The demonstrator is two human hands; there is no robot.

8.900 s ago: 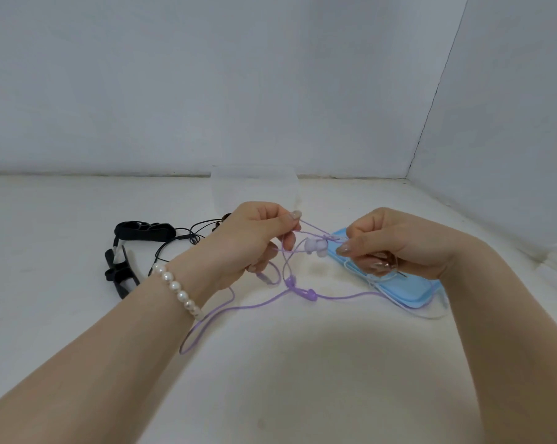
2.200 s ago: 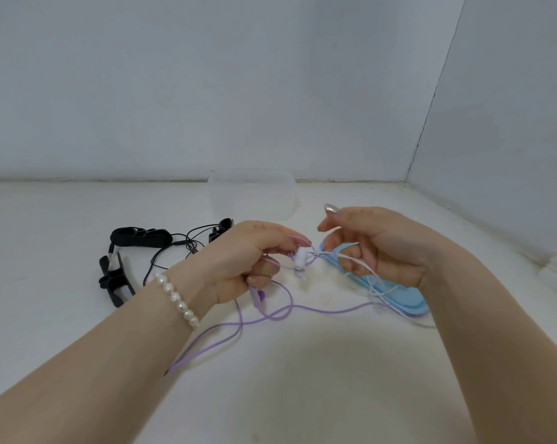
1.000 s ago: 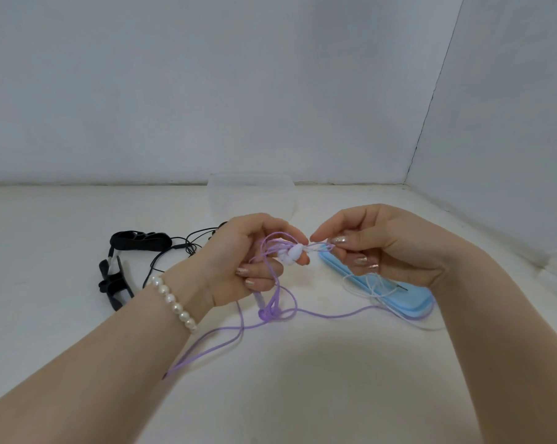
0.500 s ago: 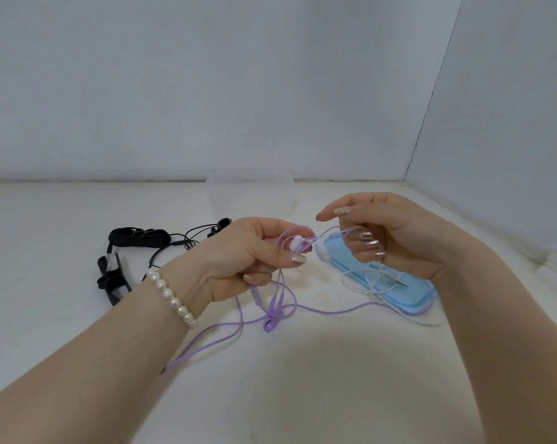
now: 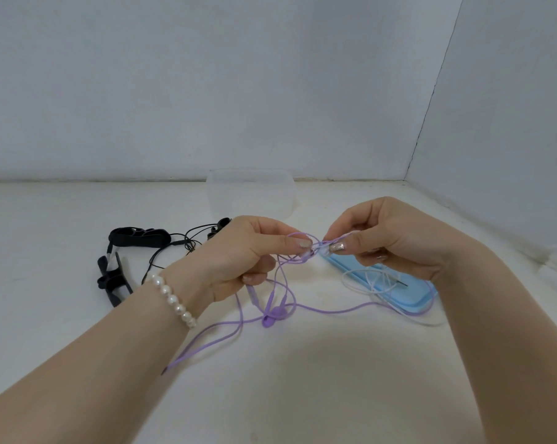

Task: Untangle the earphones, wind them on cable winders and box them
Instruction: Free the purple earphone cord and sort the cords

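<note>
A person's left hand (image 5: 238,251) and right hand (image 5: 386,245) meet above a pale tabletop (image 5: 302,395), each pinching between thumb and fingertips a strand at the knot (image 5: 312,249) where purple earphones (image 5: 270,310) and white earphones (image 5: 366,283) cross. The left hand nips a raised purple loop; the right hand grips the strand ends just beside it, though which colour it holds cannot be told. Slack purple cable trails down to the tabletop below and loops toward the left forearm. The white cable lies coiled on a light blue cable winder (image 5: 398,293) resting under the right wrist. Black earphones (image 5: 174,248) and black cable winders (image 5: 113,280) sit well apart to the left, and a clear plastic box (image 5: 251,193) stands behind the hands by the wall. Untangling appears to be the step in hand, with winding and boxing not yet begun. It would go best by easing the loop wider with the left hand and feeding the earbud end back through, not pulling the two apart, since tension would likely tighten the knot and strain the thin wires
</note>
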